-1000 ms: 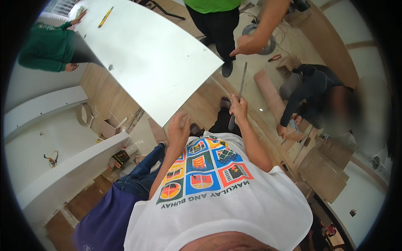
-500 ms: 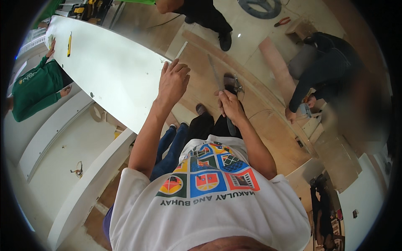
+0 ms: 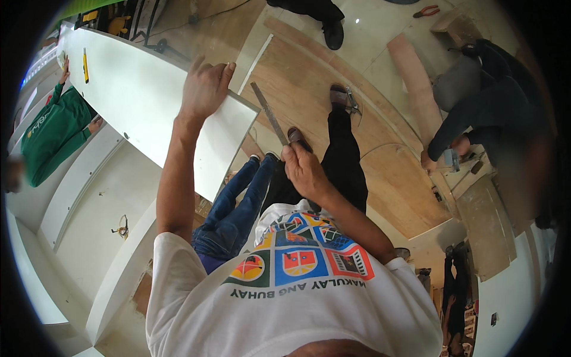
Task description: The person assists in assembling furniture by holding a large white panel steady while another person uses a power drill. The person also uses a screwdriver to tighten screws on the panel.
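A long white panel [image 3: 140, 98] stretches from the far left toward me, its squared end just left of centre. Over the panel's far edge, near that end, is my left hand [image 3: 205, 89], with its fingers spread and the thumb apart. Whether it rests on the edge or hovers, I cannot tell. My right hand [image 3: 304, 172] is wrapped round a long flat grey metal file [image 3: 269, 113]. The file slants up and left, its tip a little to the right of the panel's corner, apart from it. My fist hides the file's near end.
A yellow utility knife [image 3: 85, 65] lies on the panel's far part, beside a person in a green shirt [image 3: 56, 134]. Plywood [image 3: 309, 74] covers the floor ahead. A person in dark clothes [image 3: 488, 113] crouches at right. Red-handled pliers [image 3: 426, 11] lie far right. Jeans-clad legs [image 3: 235, 196] stand under the panel.
My left hand has shifted left and its fingers have spread. The file in my right hand has moved left, closer to the panel's end. My view has shifted, and the panel's corner now shows.
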`<state>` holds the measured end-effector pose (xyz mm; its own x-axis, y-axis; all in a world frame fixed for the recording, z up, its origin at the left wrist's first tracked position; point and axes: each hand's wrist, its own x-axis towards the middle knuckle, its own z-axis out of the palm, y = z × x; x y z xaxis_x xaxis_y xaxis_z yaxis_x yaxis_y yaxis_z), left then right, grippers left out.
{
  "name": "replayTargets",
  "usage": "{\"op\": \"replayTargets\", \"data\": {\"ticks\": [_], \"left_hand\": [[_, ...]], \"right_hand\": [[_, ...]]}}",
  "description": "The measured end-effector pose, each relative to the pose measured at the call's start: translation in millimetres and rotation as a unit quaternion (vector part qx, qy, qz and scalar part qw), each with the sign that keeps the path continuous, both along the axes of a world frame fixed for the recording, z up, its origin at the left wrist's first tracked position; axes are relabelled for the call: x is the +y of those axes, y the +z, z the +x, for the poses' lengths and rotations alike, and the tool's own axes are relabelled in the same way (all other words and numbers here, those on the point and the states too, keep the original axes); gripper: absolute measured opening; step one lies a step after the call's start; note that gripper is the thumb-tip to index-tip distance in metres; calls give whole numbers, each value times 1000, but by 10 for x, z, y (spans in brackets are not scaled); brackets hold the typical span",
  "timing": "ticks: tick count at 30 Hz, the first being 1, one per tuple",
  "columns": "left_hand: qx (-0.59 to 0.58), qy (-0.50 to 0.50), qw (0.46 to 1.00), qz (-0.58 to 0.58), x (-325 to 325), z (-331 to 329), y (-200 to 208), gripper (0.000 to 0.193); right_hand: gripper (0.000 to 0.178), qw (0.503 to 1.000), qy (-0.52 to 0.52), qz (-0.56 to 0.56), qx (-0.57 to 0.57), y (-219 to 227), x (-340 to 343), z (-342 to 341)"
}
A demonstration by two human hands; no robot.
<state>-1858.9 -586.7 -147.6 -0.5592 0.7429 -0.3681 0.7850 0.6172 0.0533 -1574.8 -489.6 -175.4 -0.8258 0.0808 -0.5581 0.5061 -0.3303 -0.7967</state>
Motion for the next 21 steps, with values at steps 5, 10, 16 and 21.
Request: {"op": "replayTargets", "data": {"ticks": [5,10,16,21], "left_hand": [[-4,59,998,-24,61,-34,-99,53],[8,64,997,35,79,28,-120,48],[23,80,996,18,91,22,-124,44],[26,64,996,52,148,-11,-142,44]], "right_hand": [[29,999,-42,-7,-27,53,-230,66],[26,990,-81,110,20,-273,-408,-503],[23,986,-104,130,22,-234,-428,-347],[23,982,-149,116,22,-291,-611,-561]]}}
